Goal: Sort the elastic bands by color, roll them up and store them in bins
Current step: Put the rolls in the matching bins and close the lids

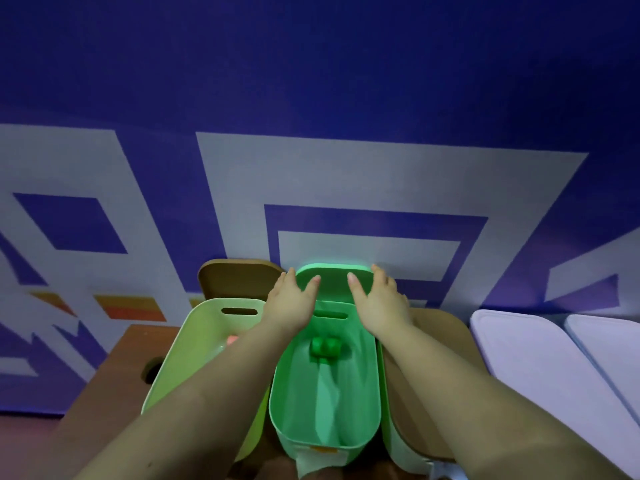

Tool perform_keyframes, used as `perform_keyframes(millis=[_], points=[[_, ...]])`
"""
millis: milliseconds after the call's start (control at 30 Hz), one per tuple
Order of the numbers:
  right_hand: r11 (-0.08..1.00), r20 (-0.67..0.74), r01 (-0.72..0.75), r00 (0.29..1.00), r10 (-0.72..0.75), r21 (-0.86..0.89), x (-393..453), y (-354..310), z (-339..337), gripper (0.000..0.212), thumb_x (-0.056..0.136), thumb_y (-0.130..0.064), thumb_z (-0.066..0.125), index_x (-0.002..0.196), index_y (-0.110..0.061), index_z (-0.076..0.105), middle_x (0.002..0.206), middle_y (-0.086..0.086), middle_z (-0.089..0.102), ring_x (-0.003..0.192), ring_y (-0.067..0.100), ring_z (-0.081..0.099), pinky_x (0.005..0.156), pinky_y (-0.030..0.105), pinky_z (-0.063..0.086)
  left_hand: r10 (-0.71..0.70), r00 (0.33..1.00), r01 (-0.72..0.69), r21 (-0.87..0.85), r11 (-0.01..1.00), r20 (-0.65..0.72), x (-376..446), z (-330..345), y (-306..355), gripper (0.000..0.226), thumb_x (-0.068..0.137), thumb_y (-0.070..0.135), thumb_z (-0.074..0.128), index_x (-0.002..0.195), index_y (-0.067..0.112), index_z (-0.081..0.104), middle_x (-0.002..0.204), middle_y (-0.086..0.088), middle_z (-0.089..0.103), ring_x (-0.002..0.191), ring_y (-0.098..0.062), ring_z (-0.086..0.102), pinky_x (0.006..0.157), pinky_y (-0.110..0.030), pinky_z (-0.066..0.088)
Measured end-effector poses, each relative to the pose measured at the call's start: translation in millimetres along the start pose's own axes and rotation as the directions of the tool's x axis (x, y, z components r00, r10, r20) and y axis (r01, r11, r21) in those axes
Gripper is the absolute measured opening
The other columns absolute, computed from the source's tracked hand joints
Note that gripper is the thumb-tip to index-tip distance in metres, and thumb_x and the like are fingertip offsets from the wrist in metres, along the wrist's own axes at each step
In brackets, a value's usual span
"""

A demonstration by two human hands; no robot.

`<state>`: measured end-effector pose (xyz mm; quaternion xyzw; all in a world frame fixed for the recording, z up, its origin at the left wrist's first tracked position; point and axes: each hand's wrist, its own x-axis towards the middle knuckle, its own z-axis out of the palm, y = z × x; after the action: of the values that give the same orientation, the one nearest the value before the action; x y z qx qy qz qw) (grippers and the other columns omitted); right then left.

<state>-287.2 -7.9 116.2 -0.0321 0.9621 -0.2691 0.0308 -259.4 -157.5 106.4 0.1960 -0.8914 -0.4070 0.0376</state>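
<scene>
Both hands out over the green bin [325, 403], holding a green lid [334, 282] tilted up at its far end. Left hand [289, 306] gripped the lid's left edge — fingers wrapped behind, thumb on the front face. Right hand [381, 303] mirrored that on the right edge, thumb on front, fingers curled round the back. Lid not seated; stood above the bin's far rim, against the purple-and-white patterned wall [311, 98]. Two rolled green bands [325, 347] lay side by side, touching, on the bin floor toward the far end, just below the handle slot. Pale green bin [194, 341] sat just left of the green one, touching or nearly so; something pink [232, 339] showed inside it, mostly hidden by the left forearm — could not tell what. Brown lid [235, 275] stood behind the pale bin. Another brown lid [433, 375] lay on a bin to the right of the green one. Two pale lilac lids [533, 362] further right. All on a wooden table [114, 362].
</scene>
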Motion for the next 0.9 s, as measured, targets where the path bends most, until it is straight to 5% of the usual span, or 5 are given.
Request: perform_keyframes(millis=[133,400,600,800,900], points=[[0.947,-0.061,-0.183,0.977,0.205,0.263,16,-5,9,0.061,0.093,-0.056,0.037,0.135,-0.012,0.034,0.137,0.015,0.044,0.120,0.035,0.048,0.093,0.041,0.040,-0.068,0.996,0.058,-0.172,0.983,-0.053,9,15,2,0.061,0.096,0.044,0.042,0.144,0.007,0.032,0.149,-0.012,0.036,0.138,-0.027,0.032,0.112,-0.035,0.024],[0.729,-0.024,-0.379,0.879,0.476,0.570,37,-2,11,0.068,0.082,-0.055,0.060,0.121,-0.002,0.044,0.123,0.016,0.056,0.109,0.032,0.055,0.075,0.030,0.034,-0.327,0.933,0.209,-0.515,0.831,-0.148,16,22,24,0.049,0.087,0.045,0.059,0.121,0.012,0.048,0.131,-0.010,0.044,0.091,-0.018,0.045,0.080,-0.027,0.034],[0.747,-0.082,-0.347,0.879,0.470,0.568,39,-9,-12,0.070,0.079,-0.061,0.061,0.119,-0.006,0.046,0.119,0.012,0.058,0.107,0.033,0.056,0.085,0.036,0.042,-0.322,0.931,0.191,-0.527,0.828,-0.170,17,10,45,0.052,0.084,0.046,0.063,0.121,0.014,0.045,0.131,-0.009,0.041,0.081,-0.018,0.046,0.075,-0.028,0.036],[0.713,-0.131,-0.245,0.894,0.429,0.657,22,-29,-48,0.066,0.076,-0.059,0.065,0.117,-0.012,0.045,0.103,0.004,0.057,0.080,0.022,0.052,0.066,0.029,0.037,-0.260,0.939,0.091,-0.568,0.818,-0.224,2,-20,68,0.047,0.083,0.044,0.065,0.114,0.015,0.047,0.126,-0.009,0.047,0.086,-0.018,0.045,0.075,-0.027,0.035],[0.722,-0.164,-0.154,0.923,0.349,0.674,3,-36,-62,0.064,0.077,-0.058,0.065,0.124,-0.019,0.045,0.115,0.002,0.056,0.096,0.023,0.056,0.073,0.028,0.037,-0.211,0.949,0.029,-0.601,0.799,-0.234,-11,-36,70,0.042,0.082,0.043,0.067,0.110,0.019,0.048,0.124,-0.007,0.048,0.089,-0.020,0.050,0.074,-0.028,0.038]])
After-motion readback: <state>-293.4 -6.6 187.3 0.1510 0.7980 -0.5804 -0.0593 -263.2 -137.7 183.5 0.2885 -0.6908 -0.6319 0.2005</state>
